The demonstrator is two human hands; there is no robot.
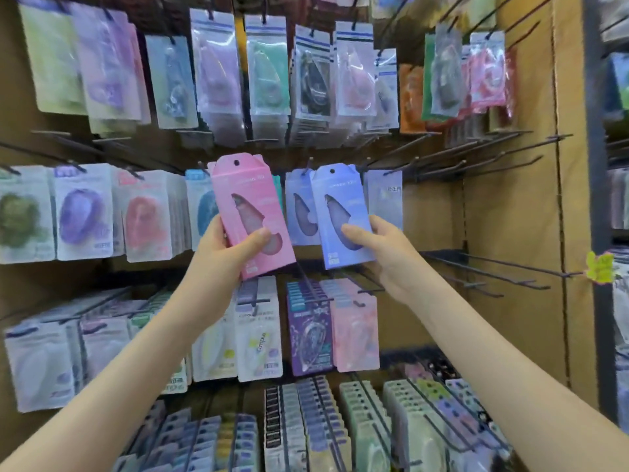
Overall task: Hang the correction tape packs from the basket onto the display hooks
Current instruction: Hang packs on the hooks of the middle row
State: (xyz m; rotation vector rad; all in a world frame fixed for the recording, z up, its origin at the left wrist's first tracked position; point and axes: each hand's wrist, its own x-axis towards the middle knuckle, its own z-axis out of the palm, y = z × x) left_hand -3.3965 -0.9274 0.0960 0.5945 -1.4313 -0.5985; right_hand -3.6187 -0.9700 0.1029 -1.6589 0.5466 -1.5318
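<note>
My left hand [223, 255] grips a pink correction tape pack [250, 212], its top tilted left, with a teardrop window and a punched hang hole, while my right hand [383, 248] pinches a matching lavender-blue pack [342, 212] upright, both held before the middle of the display board [510, 216].

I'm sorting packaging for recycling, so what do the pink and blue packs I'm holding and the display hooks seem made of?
The pink pack looks like matte printed cardboard, judging by its folded top flaps, punched hang hole and cut-out window. The blue pack has the same carton look and folds. The display hooks are thin dark rods, probably coated metal wire; their finish is too blurred to tell.
</note>
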